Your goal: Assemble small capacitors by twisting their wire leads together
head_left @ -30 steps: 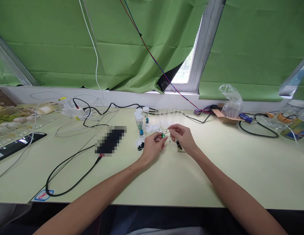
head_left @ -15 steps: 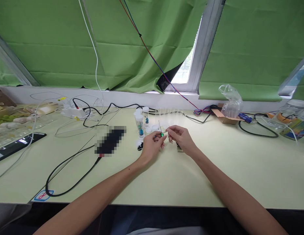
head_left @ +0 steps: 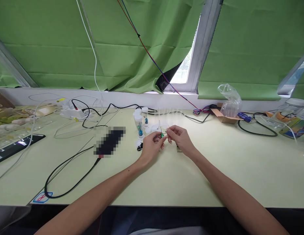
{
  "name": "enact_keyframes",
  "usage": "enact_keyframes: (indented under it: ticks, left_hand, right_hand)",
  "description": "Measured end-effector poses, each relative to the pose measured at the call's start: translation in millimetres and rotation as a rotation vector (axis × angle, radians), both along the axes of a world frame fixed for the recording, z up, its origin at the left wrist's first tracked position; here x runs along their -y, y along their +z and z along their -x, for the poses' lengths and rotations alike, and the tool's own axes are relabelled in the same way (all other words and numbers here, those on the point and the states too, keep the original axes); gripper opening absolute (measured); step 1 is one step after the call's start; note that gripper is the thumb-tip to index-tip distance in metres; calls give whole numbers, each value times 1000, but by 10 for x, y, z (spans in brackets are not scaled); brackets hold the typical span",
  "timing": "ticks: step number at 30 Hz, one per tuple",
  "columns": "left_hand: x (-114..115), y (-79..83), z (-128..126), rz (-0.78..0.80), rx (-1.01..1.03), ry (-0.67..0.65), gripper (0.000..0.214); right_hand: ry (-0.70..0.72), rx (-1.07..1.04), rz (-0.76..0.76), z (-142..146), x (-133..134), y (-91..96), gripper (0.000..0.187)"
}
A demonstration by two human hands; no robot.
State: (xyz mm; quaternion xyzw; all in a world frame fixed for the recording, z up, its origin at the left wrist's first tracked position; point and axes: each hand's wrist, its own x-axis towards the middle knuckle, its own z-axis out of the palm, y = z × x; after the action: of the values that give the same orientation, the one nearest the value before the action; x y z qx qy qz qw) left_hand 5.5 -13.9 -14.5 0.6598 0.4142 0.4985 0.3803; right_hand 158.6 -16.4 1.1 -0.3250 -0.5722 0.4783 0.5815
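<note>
My left hand (head_left: 153, 145) pinches a small green piece (head_left: 162, 135) with a thin dark stem sticking up from it; its exact kind is too small to make out. Close on its right, my right hand (head_left: 178, 137) has thumb and forefinger pressed together at the piece's side, on something thin and tiny. Just beyond the left hand stand clear tubes with white caps (head_left: 139, 125), holding blue and green bits. White round caps (head_left: 154, 128) lie behind the fingers. Small black parts (head_left: 140, 147) rest left of the left hand, and a flat dark piece (head_left: 178, 149) is partly hidden under the right.
A blurred black device (head_left: 110, 140) with a looping cable lies left. Behind it sits a white power strip (head_left: 72, 113) among wires. Clear empty tubes (head_left: 170, 112) stand at the back. At right are an open cardboard box (head_left: 225, 117) with a plastic bag and a clear jar (head_left: 295, 107).
The right fingertips have closed in slightly toward the green piece. Otherwise both hands keep nearly the same place, and the view has shifted a little.
</note>
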Motion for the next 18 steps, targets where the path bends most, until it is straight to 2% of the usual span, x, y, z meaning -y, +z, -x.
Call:
enact_keyframes:
  ticks: [10,18]
  left_hand:
    - [9,-2,4,-45,-24,32,27]
    - [-35,-57,8,-108,-21,72,31]
  right_hand:
    - [-39,-22,9,16,-1,-5,35]
    - [-72,-29,22,27,-1,-7,40]
